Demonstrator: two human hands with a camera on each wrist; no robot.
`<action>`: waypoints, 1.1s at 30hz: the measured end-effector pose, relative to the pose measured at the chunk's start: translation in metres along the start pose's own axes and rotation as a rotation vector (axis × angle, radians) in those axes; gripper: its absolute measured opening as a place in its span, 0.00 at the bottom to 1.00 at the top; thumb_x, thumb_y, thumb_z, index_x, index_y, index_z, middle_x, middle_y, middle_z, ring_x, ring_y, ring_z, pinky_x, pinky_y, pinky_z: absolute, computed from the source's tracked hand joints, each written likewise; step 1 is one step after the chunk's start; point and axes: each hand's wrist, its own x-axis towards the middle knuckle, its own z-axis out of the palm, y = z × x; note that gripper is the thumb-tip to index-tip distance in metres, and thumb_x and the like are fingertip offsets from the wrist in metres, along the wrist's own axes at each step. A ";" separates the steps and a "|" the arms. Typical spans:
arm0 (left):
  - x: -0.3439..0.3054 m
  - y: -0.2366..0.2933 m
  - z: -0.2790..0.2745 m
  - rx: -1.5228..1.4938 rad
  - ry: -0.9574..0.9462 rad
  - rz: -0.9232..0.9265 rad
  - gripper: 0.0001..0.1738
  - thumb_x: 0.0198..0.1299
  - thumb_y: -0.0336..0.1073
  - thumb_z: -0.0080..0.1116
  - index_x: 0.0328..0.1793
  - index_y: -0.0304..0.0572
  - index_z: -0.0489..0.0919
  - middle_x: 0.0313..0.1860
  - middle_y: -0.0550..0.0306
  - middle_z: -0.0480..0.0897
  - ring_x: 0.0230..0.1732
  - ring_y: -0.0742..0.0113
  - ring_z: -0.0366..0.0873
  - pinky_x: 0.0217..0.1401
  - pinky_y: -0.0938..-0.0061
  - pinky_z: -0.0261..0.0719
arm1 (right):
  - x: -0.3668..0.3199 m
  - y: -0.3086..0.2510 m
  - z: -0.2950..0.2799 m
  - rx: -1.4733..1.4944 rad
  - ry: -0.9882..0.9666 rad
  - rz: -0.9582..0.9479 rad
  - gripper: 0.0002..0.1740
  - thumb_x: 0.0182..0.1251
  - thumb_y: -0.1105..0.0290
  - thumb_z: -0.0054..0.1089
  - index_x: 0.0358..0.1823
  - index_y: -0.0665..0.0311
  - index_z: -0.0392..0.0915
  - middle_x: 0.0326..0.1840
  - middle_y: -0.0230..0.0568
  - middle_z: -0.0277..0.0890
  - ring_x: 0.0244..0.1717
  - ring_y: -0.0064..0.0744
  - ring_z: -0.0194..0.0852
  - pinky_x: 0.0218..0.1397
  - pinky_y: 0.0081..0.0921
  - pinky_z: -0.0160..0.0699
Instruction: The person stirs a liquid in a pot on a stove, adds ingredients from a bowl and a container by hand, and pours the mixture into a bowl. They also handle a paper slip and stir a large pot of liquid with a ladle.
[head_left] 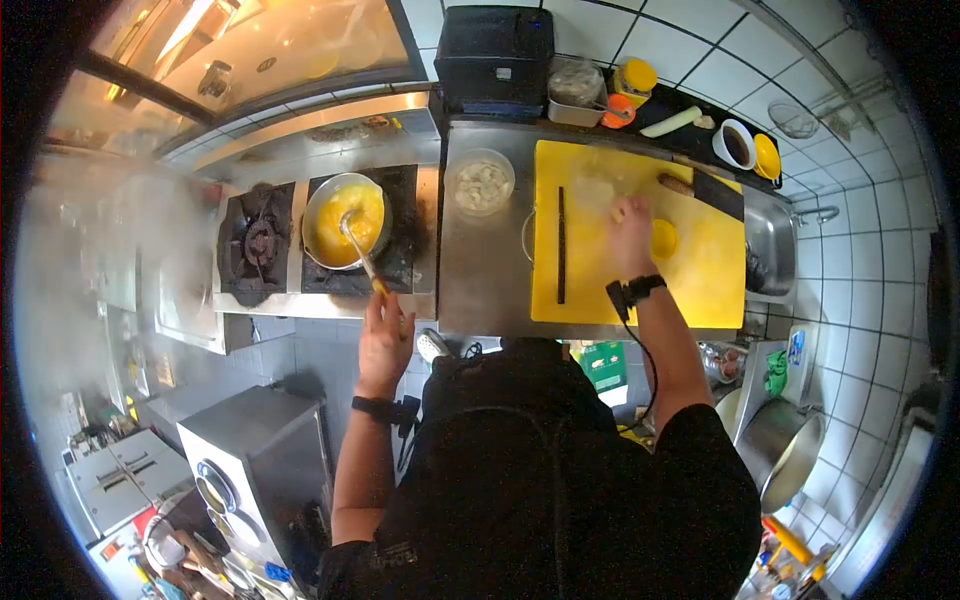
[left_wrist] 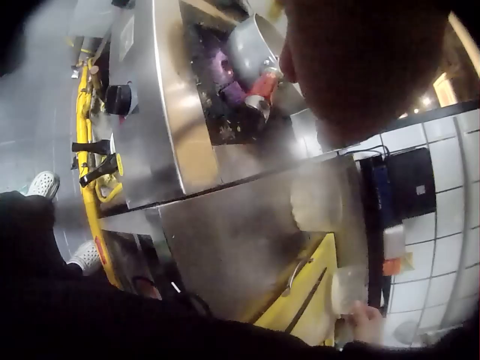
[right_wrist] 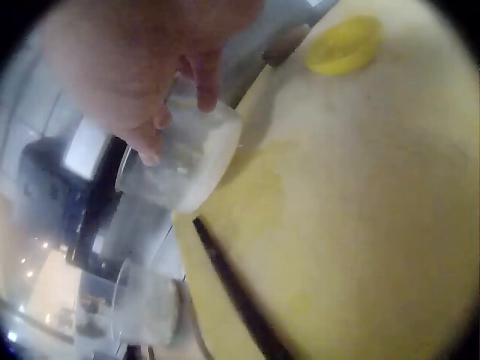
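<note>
My left hand [head_left: 385, 340] grips the handle of a ladle [head_left: 362, 258], whose bowl dips into yellow liquid in a metal pot [head_left: 312, 230] on the stove. That hand is a dark shape close to the lens in the left wrist view, beside the pot [left_wrist: 251, 49]. Over the yellow cutting board [head_left: 600, 290], my right hand [head_left: 632, 235] holds a clear round container [right_wrist: 184, 169] by its rim, fingers reaching over the edge. A round yellow piece [head_left: 663, 238] sits on the board beside that hand. A long dark strip [head_left: 562, 245] lies along the board's left side.
A clear tub of pale pieces [head_left: 481, 185] stands between stove and board. A cleaver [head_left: 718, 195] lies at the board's far right corner, before the sink [head_left: 768, 245]. Jars, a white bowl of dark liquid [head_left: 735, 145] and a black box [head_left: 494, 60] line the wall. Steam hangs at left.
</note>
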 end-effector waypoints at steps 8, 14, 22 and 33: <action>0.002 0.007 -0.008 0.012 0.000 -0.090 0.22 0.62 0.28 0.61 0.63 0.33 0.75 0.59 0.36 0.77 0.55 0.38 0.79 0.53 0.55 0.82 | 0.025 -0.066 0.022 -0.299 0.198 -0.271 0.37 0.57 0.61 0.73 0.68 0.61 0.71 0.69 0.65 0.66 0.74 0.67 0.57 0.75 0.52 0.62; 0.009 0.009 -0.025 -0.032 0.037 -0.080 0.22 0.61 0.21 0.54 0.63 0.32 0.76 0.58 0.33 0.78 0.53 0.36 0.80 0.54 0.54 0.82 | 0.029 -0.123 0.081 0.042 -0.132 -0.524 0.27 0.56 0.64 0.73 0.58 0.62 0.78 0.71 0.65 0.63 0.71 0.65 0.62 0.72 0.50 0.66; -0.013 0.019 -0.034 0.037 0.035 -0.063 0.23 0.57 0.20 0.56 0.61 0.29 0.76 0.58 0.33 0.78 0.52 0.38 0.81 0.52 0.57 0.84 | 0.004 -0.125 0.084 0.137 -0.241 -0.561 0.14 0.61 0.65 0.71 0.43 0.66 0.84 0.68 0.60 0.64 0.64 0.60 0.69 0.67 0.46 0.73; -0.006 -0.015 0.014 -0.002 -0.018 -0.111 0.27 0.62 0.36 0.65 0.66 0.34 0.74 0.65 0.36 0.73 0.59 0.39 0.77 0.58 0.57 0.82 | -0.070 -0.129 0.056 0.110 -0.390 -0.626 0.13 0.59 0.65 0.72 0.37 0.68 0.83 0.68 0.65 0.63 0.66 0.61 0.67 0.69 0.45 0.71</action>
